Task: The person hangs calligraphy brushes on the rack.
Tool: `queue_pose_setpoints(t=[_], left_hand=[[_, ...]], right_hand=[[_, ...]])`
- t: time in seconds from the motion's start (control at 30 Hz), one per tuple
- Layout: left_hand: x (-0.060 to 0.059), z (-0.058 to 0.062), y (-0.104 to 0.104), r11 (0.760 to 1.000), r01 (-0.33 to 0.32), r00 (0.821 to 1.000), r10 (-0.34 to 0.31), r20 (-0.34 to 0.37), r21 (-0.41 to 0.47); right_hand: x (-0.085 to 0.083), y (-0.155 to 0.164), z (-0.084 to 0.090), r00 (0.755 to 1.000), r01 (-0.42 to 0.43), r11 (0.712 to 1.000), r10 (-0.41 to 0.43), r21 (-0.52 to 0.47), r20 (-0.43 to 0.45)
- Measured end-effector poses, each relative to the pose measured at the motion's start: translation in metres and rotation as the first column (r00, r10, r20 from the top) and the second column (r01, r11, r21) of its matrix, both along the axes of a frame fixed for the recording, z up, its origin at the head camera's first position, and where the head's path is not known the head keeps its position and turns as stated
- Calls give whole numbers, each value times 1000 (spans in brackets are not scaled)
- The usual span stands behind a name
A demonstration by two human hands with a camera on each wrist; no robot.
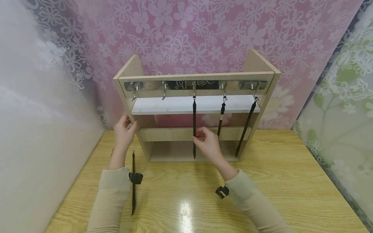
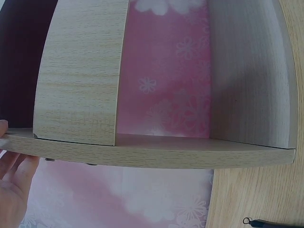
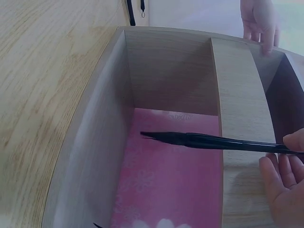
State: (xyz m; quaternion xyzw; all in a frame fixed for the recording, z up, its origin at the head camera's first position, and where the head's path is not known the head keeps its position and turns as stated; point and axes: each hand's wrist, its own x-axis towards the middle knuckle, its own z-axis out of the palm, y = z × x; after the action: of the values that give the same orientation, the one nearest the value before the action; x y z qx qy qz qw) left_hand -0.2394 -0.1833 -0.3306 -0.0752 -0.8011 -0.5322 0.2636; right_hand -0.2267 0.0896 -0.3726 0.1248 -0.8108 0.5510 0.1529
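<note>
Three black brushes hang from the hook rail of the wooden rack (image 1: 262, 69). The right hand (image 1: 208, 144) pinches the middle brush (image 1: 194, 126), hanging from the centre hook; two more hang at its 3 o'clock. The left hand (image 1: 123, 131) rests against the rack's left side panel, fingers relaxed and straight. One brush (image 1: 133, 191) lies on the worktop (image 1: 291, 181) at 7 o'clock, and two left hooks (image 1: 134, 90) stand bare, so roughly three of four seem hung.

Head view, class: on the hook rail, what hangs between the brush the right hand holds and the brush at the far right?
One more black brush hangs between the middle brush and the far-right brush, shown in the head view.
</note>
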Motion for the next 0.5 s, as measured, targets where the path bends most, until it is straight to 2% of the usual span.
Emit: queue_pose_setpoints(t=[0.17, 0.37, 0.5], left_hand=[[0, 0, 1, 1000, 8, 1000, -8, 10, 3], [-1, 0, -1, 1000, 6, 1000, -6, 2, 6], [-11, -10, -7, 1000, 12, 1000, -12, 0, 15]], right_hand=[[3, 4, -1, 999, 9, 1000, -8, -17, 33], [9, 12, 1, 1000, -3, 1000, 3, -23, 10], [16, 19, 4, 1000, -5, 1000, 4, -14, -16]])
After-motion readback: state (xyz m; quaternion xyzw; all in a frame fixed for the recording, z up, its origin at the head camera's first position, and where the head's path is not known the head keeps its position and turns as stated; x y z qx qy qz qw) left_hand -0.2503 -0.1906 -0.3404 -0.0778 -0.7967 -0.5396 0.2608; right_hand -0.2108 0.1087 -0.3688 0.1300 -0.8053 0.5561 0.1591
